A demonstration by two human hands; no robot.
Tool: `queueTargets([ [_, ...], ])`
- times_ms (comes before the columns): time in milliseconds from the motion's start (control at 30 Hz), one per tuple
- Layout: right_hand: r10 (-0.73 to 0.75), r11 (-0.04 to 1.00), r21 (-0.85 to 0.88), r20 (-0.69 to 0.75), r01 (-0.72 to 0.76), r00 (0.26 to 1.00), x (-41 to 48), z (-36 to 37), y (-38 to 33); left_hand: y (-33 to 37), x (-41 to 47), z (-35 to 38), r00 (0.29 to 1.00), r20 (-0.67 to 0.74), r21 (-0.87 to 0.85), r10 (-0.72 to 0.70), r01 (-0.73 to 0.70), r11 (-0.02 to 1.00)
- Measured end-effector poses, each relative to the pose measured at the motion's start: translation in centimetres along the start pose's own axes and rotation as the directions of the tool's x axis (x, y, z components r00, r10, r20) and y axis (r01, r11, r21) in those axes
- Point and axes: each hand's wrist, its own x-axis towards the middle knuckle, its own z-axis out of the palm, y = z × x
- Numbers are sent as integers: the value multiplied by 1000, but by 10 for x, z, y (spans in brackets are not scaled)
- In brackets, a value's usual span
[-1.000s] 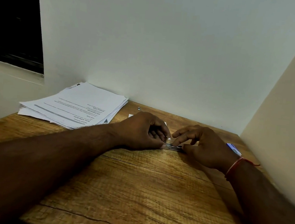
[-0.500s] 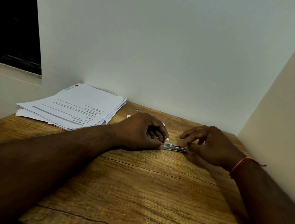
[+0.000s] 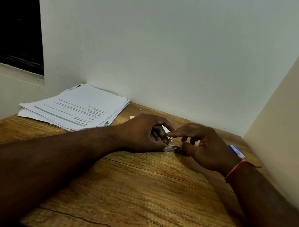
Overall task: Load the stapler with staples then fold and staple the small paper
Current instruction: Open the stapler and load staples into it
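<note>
A small metal stapler (image 3: 175,149) lies flat on the wooden table between my hands. My left hand (image 3: 143,132) rests on the table with its thumb and fingers closed on the stapler's left end. My right hand (image 3: 203,145) hovers over the stapler's right part, index finger stretched left toward the left hand's fingertips, thumb and other fingers curled just above the metal. Whether it holds staples is too small to tell. The small white paper (image 3: 164,128) lies behind my left hand, mostly hidden. A blue and white staple box (image 3: 236,151) lies behind my right wrist.
A stack of printed sheets (image 3: 77,107) sits at the table's back left against the wall. A tiny metal bit (image 3: 140,109) lies near the back wall. A side wall (image 3: 279,124) closes off the right. The wooden table (image 3: 138,193) extends toward me.
My right hand has lifted slightly off the stapler and its index finger has reached left toward the left hand. The left hand stays on the stapler's end.
</note>
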Motion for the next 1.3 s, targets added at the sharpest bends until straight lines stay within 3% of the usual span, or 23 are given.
queueTargets([
  [1033, 164, 986, -26, -56, -165, 985, -1, -6, 14, 1, -2, 0, 1000, 5, 28, -11, 11, 1000],
  [1300, 268, 962, -82, 130, -259, 955, -3, -5, 12, -1, -2, 0, 1000, 0, 25, -4, 4, 1000],
])
